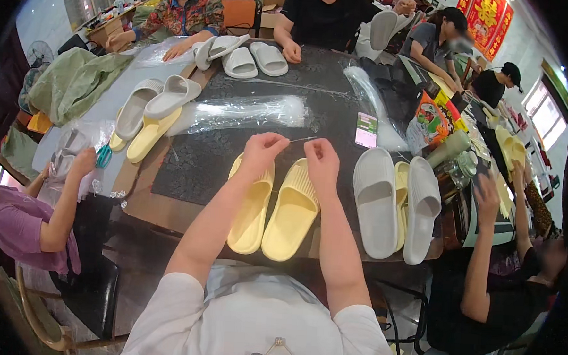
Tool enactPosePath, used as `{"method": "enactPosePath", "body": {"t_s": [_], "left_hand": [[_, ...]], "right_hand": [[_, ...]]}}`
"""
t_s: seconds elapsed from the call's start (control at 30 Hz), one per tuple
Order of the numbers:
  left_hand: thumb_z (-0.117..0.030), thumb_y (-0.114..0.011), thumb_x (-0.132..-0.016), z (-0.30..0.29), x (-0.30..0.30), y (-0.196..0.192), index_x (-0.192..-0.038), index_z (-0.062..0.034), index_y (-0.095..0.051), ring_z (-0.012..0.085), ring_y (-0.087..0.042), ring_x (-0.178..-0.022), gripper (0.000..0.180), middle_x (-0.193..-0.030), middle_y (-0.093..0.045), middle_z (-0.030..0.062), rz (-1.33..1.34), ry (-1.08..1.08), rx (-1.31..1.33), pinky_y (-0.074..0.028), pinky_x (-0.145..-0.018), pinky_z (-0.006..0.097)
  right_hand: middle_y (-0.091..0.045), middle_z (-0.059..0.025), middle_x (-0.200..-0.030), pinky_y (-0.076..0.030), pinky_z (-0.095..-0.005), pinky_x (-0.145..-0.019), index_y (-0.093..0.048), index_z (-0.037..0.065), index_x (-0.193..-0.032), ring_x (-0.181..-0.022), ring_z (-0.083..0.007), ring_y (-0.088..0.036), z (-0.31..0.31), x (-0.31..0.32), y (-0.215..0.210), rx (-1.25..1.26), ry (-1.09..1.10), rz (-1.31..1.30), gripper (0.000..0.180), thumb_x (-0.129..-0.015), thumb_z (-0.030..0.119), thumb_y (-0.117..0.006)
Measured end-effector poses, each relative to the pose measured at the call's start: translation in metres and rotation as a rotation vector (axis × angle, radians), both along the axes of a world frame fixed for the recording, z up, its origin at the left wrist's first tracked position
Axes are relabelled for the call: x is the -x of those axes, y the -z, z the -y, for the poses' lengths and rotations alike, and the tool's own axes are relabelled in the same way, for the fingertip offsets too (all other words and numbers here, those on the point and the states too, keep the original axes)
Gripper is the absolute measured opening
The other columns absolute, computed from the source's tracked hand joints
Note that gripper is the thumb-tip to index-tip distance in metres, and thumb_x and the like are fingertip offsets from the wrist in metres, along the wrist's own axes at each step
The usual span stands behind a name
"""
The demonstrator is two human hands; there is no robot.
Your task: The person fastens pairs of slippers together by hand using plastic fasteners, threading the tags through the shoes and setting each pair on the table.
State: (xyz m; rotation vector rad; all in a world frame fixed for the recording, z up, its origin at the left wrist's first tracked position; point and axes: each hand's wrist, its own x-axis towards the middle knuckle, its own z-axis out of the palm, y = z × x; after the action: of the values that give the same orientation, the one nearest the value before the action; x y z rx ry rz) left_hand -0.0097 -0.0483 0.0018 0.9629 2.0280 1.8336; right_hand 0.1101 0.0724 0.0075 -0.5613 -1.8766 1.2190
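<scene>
A thin strand [302, 139], perhaps a thread or tie, is stretched between my two hands above the table. One end is pinched in the fingers of my left hand [264, 152], the other in those of my right hand [321, 161]. Just under them, a pair of yellow slide slippers lies side by side with toes pointing away: the left slipper [248, 222] is partly covered by my left forearm, while the right slipper [290, 219] shows almost whole. What the strand is made of is too small to tell.
Grey slippers [374, 205] flank a yellow one [401, 203] on my right. Beyond lie a phone [366, 130], clear plastic bags [249, 113], a snack packet [428, 121] and a glass jar [462, 167]. More slippers [136, 109] sit left. Several people work around the table.
</scene>
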Motion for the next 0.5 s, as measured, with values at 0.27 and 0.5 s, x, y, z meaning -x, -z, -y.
{"method": "enactPosePath", "body": {"t_s": [0.27,0.5], "left_hand": [[-0.022,-0.071,-0.084,-0.0019,0.0007,0.0033,-0.094,-0.0005,-0.073,0.0085,-0.060,-0.067,0.024,-0.074,-0.070,0.0038,-0.054,-0.008,-0.022,-0.047,-0.062,0.026],[-0.022,-0.071,-0.084,-0.0023,0.0004,0.0044,-0.092,-0.0001,-0.072,0.0082,-0.060,-0.066,0.023,-0.073,-0.069,0.0040,-0.020,0.000,-0.022,-0.047,-0.062,0.025]], "right_hand": [[-0.065,-0.0081,-0.073,-0.049,-0.0356,-0.063,-0.065,0.007,-0.084,-0.066,-0.0242,-0.063,0.0030,0.0015,0.0031,-0.194,-0.088,0.133,0.015,-0.084,0.021,-0.068],[-0.064,-0.0064,-0.071,-0.048,-0.0314,-0.062,-0.063,0.004,-0.084,-0.062,-0.0194,-0.060,0.0034,-0.0003,0.0000,-0.171,-0.076,0.014,0.017,-0.085,0.020,-0.069]]}}
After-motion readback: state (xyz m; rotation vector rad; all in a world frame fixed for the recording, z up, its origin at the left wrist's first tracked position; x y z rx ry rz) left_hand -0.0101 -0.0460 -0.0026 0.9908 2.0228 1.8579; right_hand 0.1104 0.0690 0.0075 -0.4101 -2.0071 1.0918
